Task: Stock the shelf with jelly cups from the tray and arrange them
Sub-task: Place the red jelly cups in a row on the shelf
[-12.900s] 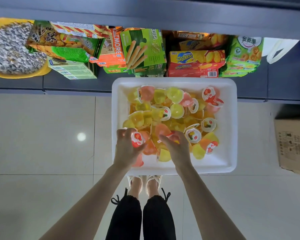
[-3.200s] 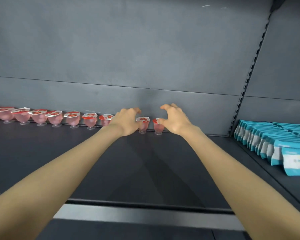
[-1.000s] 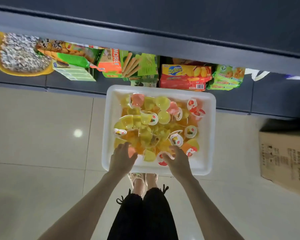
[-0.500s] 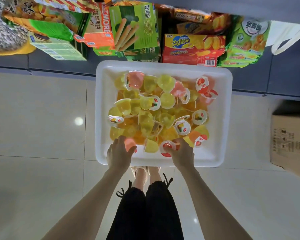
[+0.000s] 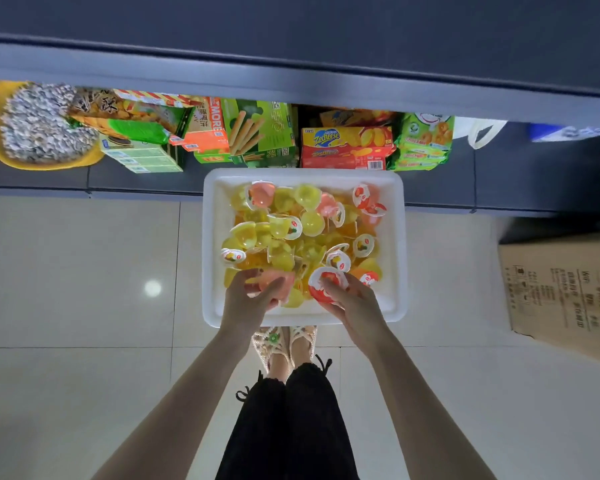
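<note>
On floor tiles [image 5: 77, 271], white tray [image 5: 209, 237], snack shelf [image 5: 499, 181]

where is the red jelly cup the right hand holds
In the head view the red jelly cup is at the near edge of the white tray, right of centre, in the right hand, beside the pink cup in the left hand.

A white tray [image 5: 400, 254] sits on the pale tiled floor [image 5: 77, 271] at my sandalled feet [image 5: 284, 344], its far end against the dark bottom shelf [image 5: 499, 181], where snack boxes [image 5: 343, 147] and a yellow basket [image 5: 49, 164] stand. A cardboard box [image 5: 561, 289] rests on the tiles to my right.
</note>
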Demonstrator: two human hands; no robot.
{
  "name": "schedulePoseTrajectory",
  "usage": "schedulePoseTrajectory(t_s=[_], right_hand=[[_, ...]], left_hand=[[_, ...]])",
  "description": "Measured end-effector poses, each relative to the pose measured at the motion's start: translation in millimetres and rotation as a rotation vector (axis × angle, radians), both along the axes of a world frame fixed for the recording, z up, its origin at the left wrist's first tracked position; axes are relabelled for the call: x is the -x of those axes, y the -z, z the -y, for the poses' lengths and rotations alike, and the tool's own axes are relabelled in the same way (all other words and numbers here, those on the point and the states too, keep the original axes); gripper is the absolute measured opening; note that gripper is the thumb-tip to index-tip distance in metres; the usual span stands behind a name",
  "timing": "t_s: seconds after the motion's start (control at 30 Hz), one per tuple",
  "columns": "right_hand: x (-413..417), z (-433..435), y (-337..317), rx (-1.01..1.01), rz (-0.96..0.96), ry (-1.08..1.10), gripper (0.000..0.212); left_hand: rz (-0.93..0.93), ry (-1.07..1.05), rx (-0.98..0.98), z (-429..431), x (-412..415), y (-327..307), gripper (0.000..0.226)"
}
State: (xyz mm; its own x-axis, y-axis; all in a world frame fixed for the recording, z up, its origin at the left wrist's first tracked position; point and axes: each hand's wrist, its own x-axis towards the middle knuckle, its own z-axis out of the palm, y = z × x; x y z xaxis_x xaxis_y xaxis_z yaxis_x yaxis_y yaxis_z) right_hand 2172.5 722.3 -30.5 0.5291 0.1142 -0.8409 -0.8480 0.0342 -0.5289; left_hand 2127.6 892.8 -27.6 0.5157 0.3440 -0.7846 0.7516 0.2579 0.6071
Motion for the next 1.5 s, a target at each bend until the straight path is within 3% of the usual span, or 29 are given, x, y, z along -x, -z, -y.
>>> schedulePoseTrajectory(t_s=[0.2,0.3,0.5,0.6,0.7,0.9,1.1,1.27,1.5], right_hand=[[-21.1,4.4,-106.6,-0.135,0.089,0.128,0.05],[-29.7,8.1,-168.0,-0.177,0.196,0.109,0.057],[-57.3,24.0,-293.0,-0.222,0.424,0.06,0.026],[-78.3,36.8,-347.8,-0.248,0.519,0.085,0.029],[-97.5,54.3,-398.1,-0.268,0.645,0.079,0.018],[-136.7,101.0,-476.7,-0.313,0.852,-0.001,0.03],[-198.3,182.1,-534.8,-0.318,0.978,-0.141,0.036],[-254.6,238.5,-575.5,-0.023,1.116,-0.253,0.02],[-341.1,273.4,-608.8,0.045,1.197,-0.232,0.044]], left_hand=[[0.207,-0.002,0.205,4.3,-22.1,-112.1,0.066],[0.33,0.123,0.231,6.0,-39.2,-174.3,0.049],[0.592,0.257,0.227,21.4,-76.0,-297.0,0.034],[0.696,0.284,0.234,35.8,-94.6,-347.2,0.027],[0.799,0.281,0.214,53.0,-117.1,-392.8,0.024],[1.013,0.351,0.235,95.7,-160.6,-465.1,0.043],[1.194,0.431,0.12,168.2,-212.7,-518.4,0.015],[1.211,0.3,-0.075,224.5,-262.4,-551.6,0.034],[1.163,0.262,-0.313,247.7,-339.2,-592.9,0.031]])
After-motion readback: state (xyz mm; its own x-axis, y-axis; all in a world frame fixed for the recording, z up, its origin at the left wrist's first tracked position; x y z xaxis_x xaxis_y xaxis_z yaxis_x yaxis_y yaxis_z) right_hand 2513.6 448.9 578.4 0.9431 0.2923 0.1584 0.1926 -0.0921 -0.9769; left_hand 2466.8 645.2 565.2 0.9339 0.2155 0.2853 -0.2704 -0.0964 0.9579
